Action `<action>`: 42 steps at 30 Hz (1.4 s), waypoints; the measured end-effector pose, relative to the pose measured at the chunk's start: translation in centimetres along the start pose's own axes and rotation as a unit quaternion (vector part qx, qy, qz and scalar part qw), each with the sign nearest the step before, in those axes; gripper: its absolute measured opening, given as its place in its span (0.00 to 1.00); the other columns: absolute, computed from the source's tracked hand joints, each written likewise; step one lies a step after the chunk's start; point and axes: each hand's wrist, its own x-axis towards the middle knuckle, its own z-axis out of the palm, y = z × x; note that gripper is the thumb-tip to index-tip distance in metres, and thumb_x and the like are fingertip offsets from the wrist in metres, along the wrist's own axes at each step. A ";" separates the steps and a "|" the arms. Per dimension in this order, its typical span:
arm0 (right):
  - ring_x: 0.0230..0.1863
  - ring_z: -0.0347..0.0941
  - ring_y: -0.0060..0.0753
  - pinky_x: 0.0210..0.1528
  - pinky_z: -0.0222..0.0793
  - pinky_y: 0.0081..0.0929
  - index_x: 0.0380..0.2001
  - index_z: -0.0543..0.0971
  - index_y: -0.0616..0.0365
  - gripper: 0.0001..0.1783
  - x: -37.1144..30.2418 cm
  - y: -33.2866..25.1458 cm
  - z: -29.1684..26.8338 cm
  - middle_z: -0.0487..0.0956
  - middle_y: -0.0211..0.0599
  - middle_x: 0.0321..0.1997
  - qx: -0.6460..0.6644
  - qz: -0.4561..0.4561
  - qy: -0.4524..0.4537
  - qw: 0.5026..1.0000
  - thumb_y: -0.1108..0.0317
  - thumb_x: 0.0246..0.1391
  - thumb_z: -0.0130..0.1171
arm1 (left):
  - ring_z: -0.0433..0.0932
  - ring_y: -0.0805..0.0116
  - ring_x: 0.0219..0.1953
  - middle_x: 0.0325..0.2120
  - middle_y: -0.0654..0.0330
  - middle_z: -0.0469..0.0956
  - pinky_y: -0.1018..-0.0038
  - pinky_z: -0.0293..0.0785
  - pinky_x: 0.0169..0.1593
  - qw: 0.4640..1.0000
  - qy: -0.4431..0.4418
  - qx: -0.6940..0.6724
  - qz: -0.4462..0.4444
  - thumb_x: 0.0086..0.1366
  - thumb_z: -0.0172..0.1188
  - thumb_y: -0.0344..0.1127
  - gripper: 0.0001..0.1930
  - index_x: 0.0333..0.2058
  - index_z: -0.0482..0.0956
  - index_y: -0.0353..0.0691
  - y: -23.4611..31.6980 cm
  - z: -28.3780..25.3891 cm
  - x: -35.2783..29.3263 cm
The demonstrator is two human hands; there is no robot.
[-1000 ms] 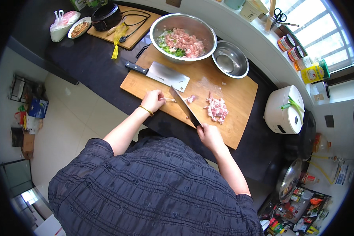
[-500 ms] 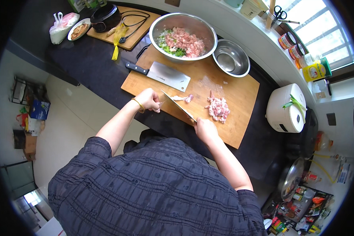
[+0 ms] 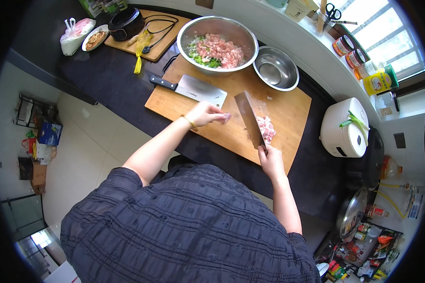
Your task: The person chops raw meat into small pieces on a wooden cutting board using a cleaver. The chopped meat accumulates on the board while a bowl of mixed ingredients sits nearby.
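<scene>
My right hand [image 3: 272,162] grips a cleaver [image 3: 249,117], its blade held up over the wooden cutting board [image 3: 174,106] beside a small heap of cut raw meat [image 3: 267,129], which it partly hides. My left hand [image 3: 207,113] is closed, its fingertips on a small piece of raw meat [image 3: 226,118] over the board's near half. Just beyond that hand lies a second cleaver [image 3: 200,90] with a black handle. At the board's far edge stands a large steel bowl [image 3: 184,45] holding minced meat and chopped greens.
A smaller steel bowl [image 3: 277,70] stands right of the large one. Farther left, another board [image 3: 163,33] carries a black appliance [image 3: 126,22] and its cord. A white rice cooker [image 3: 336,127] with green onion on its lid stands at the right. Jars [image 3: 355,60] line the windowsill.
My right hand has moved right with the cleaver, its blade now near the meat heap. My left hand has moved right and away from me, and its fingers now hold the small meat piece.
</scene>
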 end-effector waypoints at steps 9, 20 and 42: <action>0.28 0.76 0.49 0.32 0.69 0.35 0.29 0.77 0.67 0.13 -1.2 1.8 1.2 0.76 0.53 0.23 0.059 0.073 -0.017 0.995 0.65 0.51 0.52 | 0.75 0.55 0.35 0.29 0.52 0.76 0.66 0.72 0.39 0.912 0.117 0.386 0.071 0.46 0.61 0.31 0.07 0.26 0.78 0.38 -3.7 1.6 3.8; 0.30 0.73 0.58 0.37 0.69 0.45 0.22 0.76 0.69 0.14 -1.1 -1.3 3.2 0.75 0.59 0.23 -0.105 -0.018 -0.088 0.990 0.66 0.51 0.50 | 0.76 0.56 0.28 0.22 0.53 0.76 0.64 0.72 0.34 0.898 0.241 0.359 0.082 0.46 0.63 0.36 0.08 0.22 0.76 0.39 -5.7 3.2 1.5; 0.29 0.73 0.57 0.36 0.69 0.46 0.24 0.76 0.66 0.13 -0.5 0.4 1.8 0.74 0.59 0.22 -0.118 -0.030 -0.099 0.988 0.65 0.50 0.50 | 0.74 0.55 0.26 0.20 0.56 0.73 0.64 0.71 0.32 0.893 0.215 0.363 0.155 0.47 0.59 0.31 0.03 0.20 0.74 0.40 -6.9 3.4 -0.6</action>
